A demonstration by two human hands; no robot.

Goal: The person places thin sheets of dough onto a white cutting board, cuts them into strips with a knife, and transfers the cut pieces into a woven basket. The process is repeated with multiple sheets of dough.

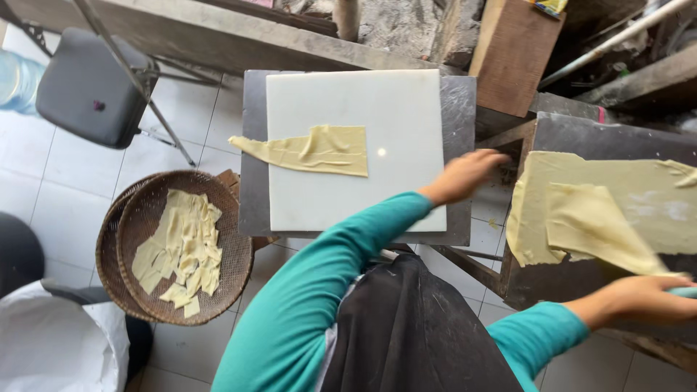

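Note:
A wide pale yellow dough sheet lies on a dark table at the right, with one flap folded back over itself. My right hand grips the tip of that flap near the table's front edge; a small teal object shows by its fingers. My left hand is blurred and reaches across to the sheet's left edge, fingers stretched out and holding nothing. A white slab on a dark stand in front of me carries a long trimmed strip of dough.
A round woven basket with several cut dough pieces stands on the tiled floor at the left. A black stool, a water bottle and a white sack are further left. A wooden block stands behind the tables.

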